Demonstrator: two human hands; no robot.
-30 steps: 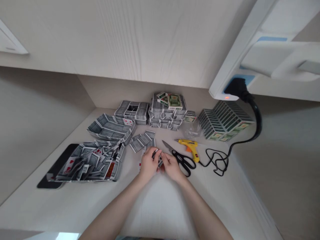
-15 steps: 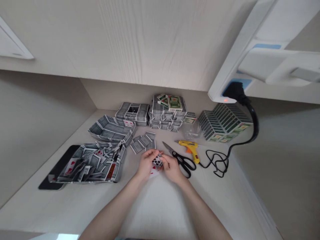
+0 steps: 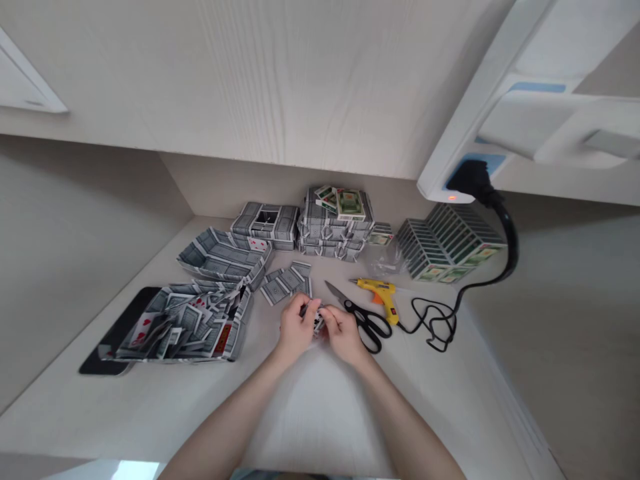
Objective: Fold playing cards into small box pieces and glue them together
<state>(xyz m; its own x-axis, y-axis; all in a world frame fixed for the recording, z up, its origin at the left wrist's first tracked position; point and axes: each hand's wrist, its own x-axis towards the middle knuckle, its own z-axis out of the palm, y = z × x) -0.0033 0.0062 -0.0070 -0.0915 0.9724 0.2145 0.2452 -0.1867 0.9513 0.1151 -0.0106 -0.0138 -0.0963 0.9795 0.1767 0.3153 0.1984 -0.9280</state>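
Observation:
Between my two hands a playing card is pinched, its black-marked face partly showing; the fingers cover most of it. My left hand is closed on the card's left side, and my right hand closes on its right side. Just right of my right hand lie black-handled scissors, blades pointing up and left. A yellow glue gun rests beyond them. Several loose cards lie face down ahead of my left hand.
On the left, an open box made of cards holds many folded cards, over a dark flat object. Card-built boxes stand at the back. Stacked card packs are at right, near the glue gun's black cord and a power strip.
My left fingers have shifted and curled around the card, and its face is more covered. The red-marked card below my hands is now mostly hidden.

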